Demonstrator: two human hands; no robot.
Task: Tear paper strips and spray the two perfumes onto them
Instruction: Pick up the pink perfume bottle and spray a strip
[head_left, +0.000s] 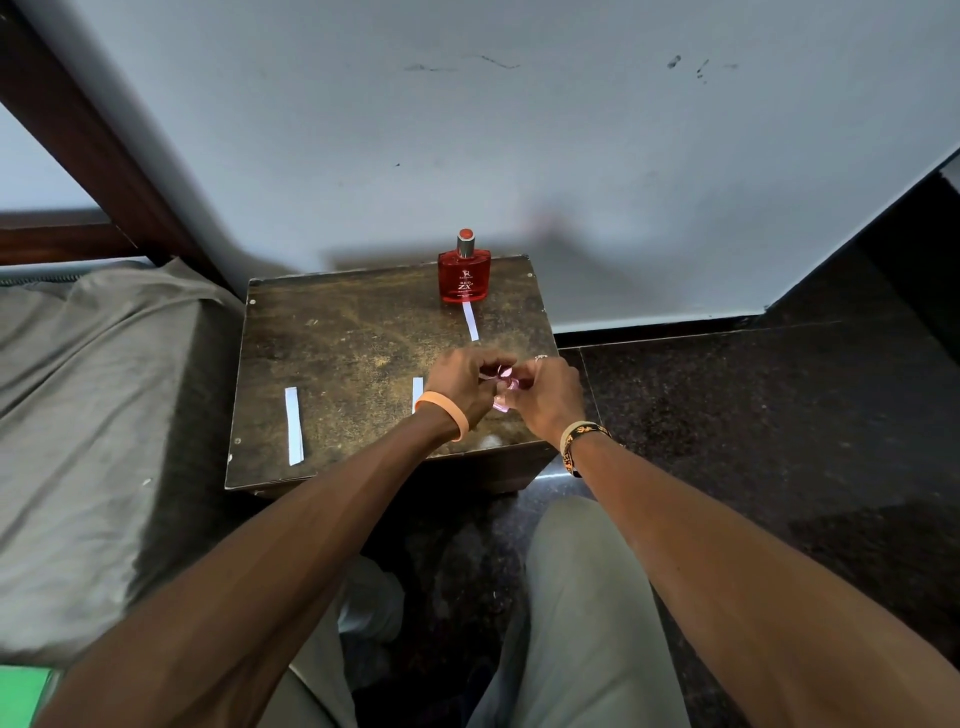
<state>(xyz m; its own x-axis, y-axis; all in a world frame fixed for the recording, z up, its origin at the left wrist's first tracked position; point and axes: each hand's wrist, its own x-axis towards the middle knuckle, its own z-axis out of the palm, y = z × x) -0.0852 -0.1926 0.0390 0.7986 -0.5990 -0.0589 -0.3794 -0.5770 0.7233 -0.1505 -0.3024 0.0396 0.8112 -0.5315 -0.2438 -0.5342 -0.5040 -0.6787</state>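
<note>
Pink perfume bottle (503, 404) is held up between both hands, just above the near right part of the small wooden table (353, 332). The left hand (462, 382) has its fingers curled round the shiny pink top of the bottle, coming in from the left. The right hand (545, 395) has its fingers and thumb curled round the lower body from the right, so only small patches of pink show between the two sets of fingers. The fingertips of the two hands nearly meet over the bottle. Whether the top is seated or lifted off cannot be told.

An orange wristband (447, 410) sits on the left wrist, a woven band (579, 441) on the right wrist and a ring (540, 357) on a right finger.

At the far edge of the table the red perfume bottle (464, 275) stands upright against the pale wall (571, 130). One white paper strip (470, 321) lies just in front of it. A second strip (417, 389) lies half hidden behind the left wrist. A third strip (294, 425) lies near the left edge, well apart from the hands. Grey cloth (104, 389) lies to the left of the table, dark floor (753, 415) to the right.
</note>
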